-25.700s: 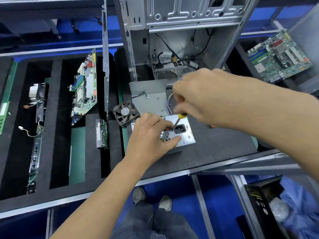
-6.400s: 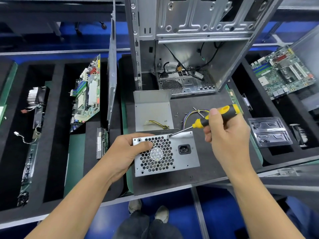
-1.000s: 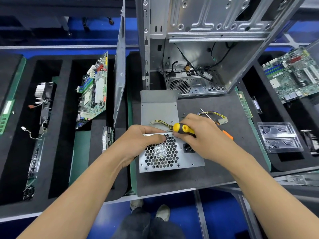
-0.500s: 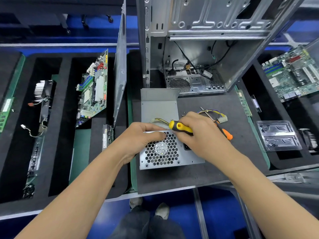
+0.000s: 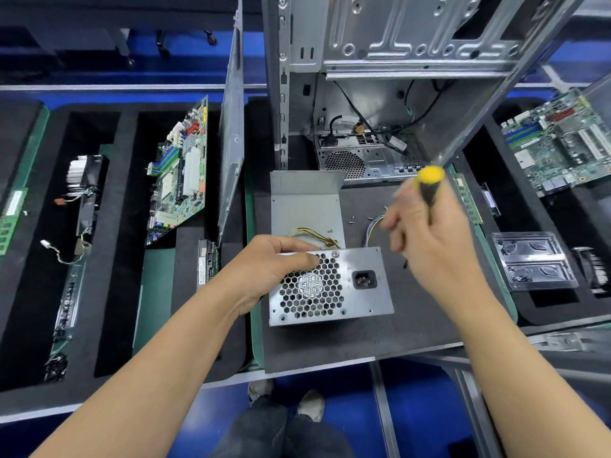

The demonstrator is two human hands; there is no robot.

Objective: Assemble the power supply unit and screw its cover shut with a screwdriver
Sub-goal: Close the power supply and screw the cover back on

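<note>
The left hand (image 5: 274, 269) grips the top left corner of the PSU (image 5: 330, 285), thumb on its fan grille. The right hand (image 5: 429, 239), blurred, holds the screwdriver (image 5: 429, 186) raised to the right of the PSU, yellow handle end up and clear of the unit. The PSU stands on the dark worktop (image 5: 363, 342), grille and power socket facing up, a screw in its top edge. Behind it lies a bent metal cover (image 5: 305, 206) with yellow wires. Loose screws (image 5: 352, 220) lie just beside the cover. The open PC case (image 5: 380, 94) stands further back.
</note>
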